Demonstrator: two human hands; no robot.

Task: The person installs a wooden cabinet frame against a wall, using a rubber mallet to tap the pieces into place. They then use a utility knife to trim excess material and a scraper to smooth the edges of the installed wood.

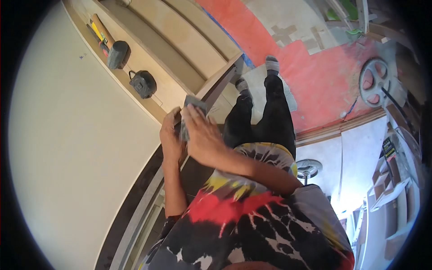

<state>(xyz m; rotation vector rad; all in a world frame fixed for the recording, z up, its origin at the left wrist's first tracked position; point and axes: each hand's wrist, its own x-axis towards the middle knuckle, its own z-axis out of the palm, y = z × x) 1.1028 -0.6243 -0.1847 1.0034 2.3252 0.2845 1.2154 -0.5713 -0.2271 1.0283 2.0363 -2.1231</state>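
My right hand (204, 137) presses a folded grey sheet of sandpaper (196, 103) at the near corner of a pale wooden cabinet frame (168, 96). Its fingers lie closed over the sheet, and part of the grey piece hangs between my two hands. Just to the left, my left hand (171, 135) is closed by the same corner; what its fingers grip is hidden. Farther along the frame's ledge lie a black tape measure (143, 84) and a mallet with a black head (119, 55) and wooden handle. A yellow and red hand tool (100, 37) lies beside that handle.
A large cream panel (76, 148) fills the left side. Red sheeting (315, 72) covers part of the floor beyond my feet. At the right stand a grey spoked wheel (374, 82) and white panels (360, 148). A smaller handwheel (308, 168) is behind my arm.
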